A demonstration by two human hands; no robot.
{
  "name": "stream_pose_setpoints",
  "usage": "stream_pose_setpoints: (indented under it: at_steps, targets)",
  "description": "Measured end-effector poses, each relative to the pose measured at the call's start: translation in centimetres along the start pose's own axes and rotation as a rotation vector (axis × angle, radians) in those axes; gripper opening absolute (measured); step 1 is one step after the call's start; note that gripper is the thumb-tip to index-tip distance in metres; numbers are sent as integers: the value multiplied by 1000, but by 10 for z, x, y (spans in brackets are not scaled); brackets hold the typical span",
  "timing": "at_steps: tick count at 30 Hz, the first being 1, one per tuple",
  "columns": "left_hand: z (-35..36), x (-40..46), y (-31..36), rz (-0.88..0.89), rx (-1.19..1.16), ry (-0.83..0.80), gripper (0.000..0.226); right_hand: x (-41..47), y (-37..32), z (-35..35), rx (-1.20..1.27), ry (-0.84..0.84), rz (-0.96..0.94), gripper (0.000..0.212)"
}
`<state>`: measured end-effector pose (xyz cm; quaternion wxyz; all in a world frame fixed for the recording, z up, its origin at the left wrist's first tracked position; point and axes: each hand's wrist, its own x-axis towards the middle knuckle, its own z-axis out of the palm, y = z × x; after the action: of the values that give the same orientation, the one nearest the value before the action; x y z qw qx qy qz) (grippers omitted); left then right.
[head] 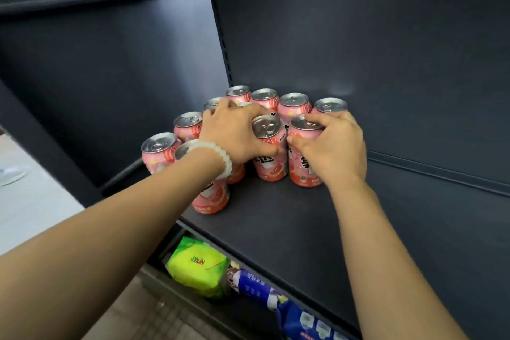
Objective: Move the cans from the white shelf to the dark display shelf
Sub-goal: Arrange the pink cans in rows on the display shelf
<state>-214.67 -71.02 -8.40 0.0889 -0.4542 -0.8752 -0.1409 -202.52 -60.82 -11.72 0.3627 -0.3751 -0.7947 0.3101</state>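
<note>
Two upright pink cans on dark display shelf point(289, 218): left hand point(234, 132) grips left can point(269, 152), right hand point(334, 146) grips right can point(303, 154), cans side by side, nearly touching.

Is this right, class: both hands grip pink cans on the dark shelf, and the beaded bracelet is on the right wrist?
Not quite. In the head view the beaded bracelet is on the left wrist, not the right. The rest stands: the left hand and the right hand each grip a pink can standing on the dark shelf.
</note>
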Motion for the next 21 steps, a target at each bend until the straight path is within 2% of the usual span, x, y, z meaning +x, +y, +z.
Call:
stream_pose_setpoints:
  at_steps: [3, 8, 16, 21]
  targets:
    - [4, 11, 3, 38, 40, -24, 65, 3, 2, -6, 38, -38, 1, 48]
    - [1, 13, -2, 64, 38, -188, 79, 1, 9, -18, 74, -196, -43, 53]
    - [3, 10, -9, 116, 4, -183, 84, -2, 11, -11, 29, -71, -9, 55]
    - [0, 14, -8, 148, 80, -169, 82, -2, 10, -10, 18, -134, -42, 57]
